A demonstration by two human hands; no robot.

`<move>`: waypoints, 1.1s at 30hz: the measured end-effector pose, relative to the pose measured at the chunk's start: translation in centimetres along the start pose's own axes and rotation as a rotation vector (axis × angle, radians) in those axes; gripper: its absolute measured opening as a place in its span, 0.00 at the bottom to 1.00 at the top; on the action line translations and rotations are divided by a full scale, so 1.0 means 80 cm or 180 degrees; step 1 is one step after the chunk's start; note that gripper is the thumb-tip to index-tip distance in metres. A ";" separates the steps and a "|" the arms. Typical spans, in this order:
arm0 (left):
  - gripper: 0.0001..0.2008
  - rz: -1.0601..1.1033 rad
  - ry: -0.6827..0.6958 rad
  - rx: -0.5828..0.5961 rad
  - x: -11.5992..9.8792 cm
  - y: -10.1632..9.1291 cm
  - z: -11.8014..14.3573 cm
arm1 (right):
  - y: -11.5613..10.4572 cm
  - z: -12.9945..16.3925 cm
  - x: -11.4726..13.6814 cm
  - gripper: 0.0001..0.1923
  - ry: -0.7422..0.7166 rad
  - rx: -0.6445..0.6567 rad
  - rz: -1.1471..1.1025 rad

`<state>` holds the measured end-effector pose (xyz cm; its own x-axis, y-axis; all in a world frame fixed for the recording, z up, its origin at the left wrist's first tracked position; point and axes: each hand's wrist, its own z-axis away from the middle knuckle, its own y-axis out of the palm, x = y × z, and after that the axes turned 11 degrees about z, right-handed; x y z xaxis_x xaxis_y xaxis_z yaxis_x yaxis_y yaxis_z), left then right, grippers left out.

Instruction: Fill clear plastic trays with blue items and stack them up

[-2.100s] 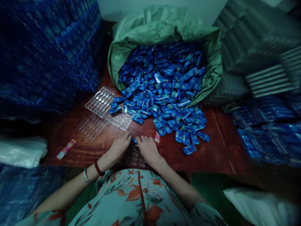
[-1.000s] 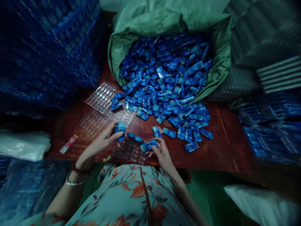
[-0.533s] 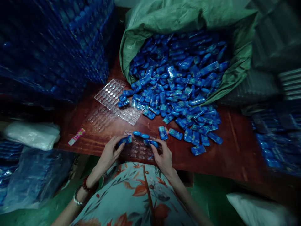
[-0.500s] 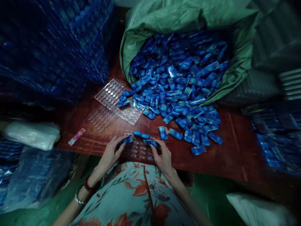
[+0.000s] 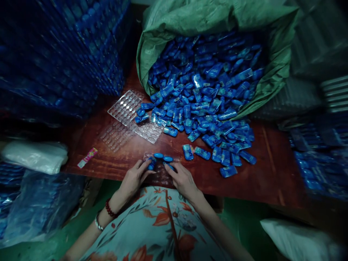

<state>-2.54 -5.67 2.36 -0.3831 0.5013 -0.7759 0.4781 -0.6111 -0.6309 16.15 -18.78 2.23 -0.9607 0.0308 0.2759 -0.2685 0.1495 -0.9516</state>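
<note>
Close to the table's front edge, my left hand [image 5: 136, 177] is closed on a small blue packet [image 5: 151, 164]. My right hand [image 5: 182, 178] has its fingers on another blue piece [image 5: 169, 166], which they partly cover. Both hands are over a clear plastic tray [image 5: 160, 177] with rows of moulded hollows. Two blue oval pieces [image 5: 158, 155] lie side by side along the tray's far edge. Just right of the hands, a few loose blue packets [image 5: 187, 152] rest on the table.
A green sack [image 5: 146, 47] spills a heap of blue packets [image 5: 201, 105] over the red-brown table [image 5: 261, 181]. More clear trays [image 5: 126, 105] lie left of it. A pink strip [image 5: 87, 157] sits near the left edge. Blue stacks [image 5: 89, 47] rise at the left.
My left hand has moved a little right, bringing its blue packet toward the two oval pieces. My right hand has shifted slightly left, and its piece is now more covered by the fingers.
</note>
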 end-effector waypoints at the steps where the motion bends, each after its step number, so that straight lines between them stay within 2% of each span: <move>1: 0.17 -0.0007 0.0027 0.0033 -0.002 0.003 -0.002 | -0.003 -0.003 0.001 0.21 0.0033 0.0071 -0.0042; 6: 0.15 -0.0084 -0.0138 0.0163 -0.010 0.018 -0.005 | -0.022 -0.019 0.000 0.21 0.0202 0.0340 -0.0339; 10: 0.14 -0.0489 -0.0335 0.0197 -0.017 0.025 -0.009 | -0.029 -0.026 0.003 0.19 0.0195 0.0548 -0.0294; 15: 0.16 -0.1348 -0.0673 0.0695 -0.038 0.023 -0.028 | -0.016 -0.027 0.010 0.20 0.0286 0.0478 -0.0067; 21: 0.15 -0.1913 -0.0890 0.1299 -0.059 0.002 -0.049 | -0.009 -0.024 0.010 0.23 0.0363 0.0330 -0.0199; 25: 0.20 -0.2097 -0.0660 0.1533 -0.056 -0.007 -0.051 | -0.009 -0.020 0.010 0.26 0.0361 0.0316 -0.0195; 27: 0.20 -0.2281 -0.0529 0.1547 -0.055 -0.007 -0.053 | -0.006 -0.018 0.011 0.25 0.0360 0.0285 -0.0131; 30: 0.19 -0.2560 -0.0279 0.1406 -0.056 -0.003 -0.058 | -0.001 -0.017 0.011 0.16 0.0414 0.0125 -0.0042; 33: 0.18 -0.2774 0.0154 0.1153 -0.054 0.003 -0.057 | -0.001 -0.017 0.014 0.10 0.0411 -0.0091 0.0139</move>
<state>2.88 -5.20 5.60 -0.4525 0.8911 -0.0342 -0.2391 -0.1582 -0.9580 15.23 -17.42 2.82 -0.9539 0.1646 0.2511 -0.2226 0.1734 -0.9594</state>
